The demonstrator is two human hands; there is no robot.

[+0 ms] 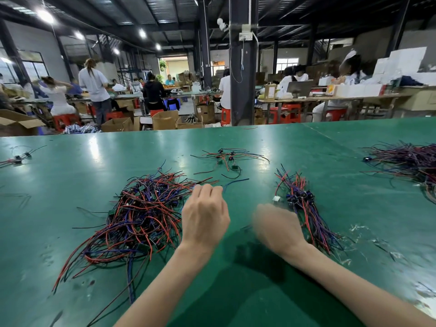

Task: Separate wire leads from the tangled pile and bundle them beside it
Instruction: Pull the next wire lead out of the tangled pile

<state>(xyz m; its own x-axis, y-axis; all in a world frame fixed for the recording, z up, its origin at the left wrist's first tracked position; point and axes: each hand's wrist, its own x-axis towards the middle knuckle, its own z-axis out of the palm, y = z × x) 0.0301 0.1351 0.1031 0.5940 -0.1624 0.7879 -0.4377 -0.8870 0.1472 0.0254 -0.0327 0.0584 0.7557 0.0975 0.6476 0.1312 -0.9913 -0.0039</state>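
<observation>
A tangled pile of red, blue and black wire leads (141,215) lies on the green table (306,291), left of centre. My left hand (204,217) hovers at the pile's right edge with its back to the camera and fingers curled. A blue wire lead (236,182) runs out from its fingertips to the right. A straighter bundle of leads (304,208) lies to the right of the pile. My right hand (277,228) is motion-blurred just left of that bundle, and its fingers are hidden.
A few loose leads (226,159) lie farther back at the centre. A large heap of wires (405,161) sits at the right edge and a small cluster (16,159) at the far left. Clear plastic film (368,234) lies right of the bundle. People work at benches beyond the table.
</observation>
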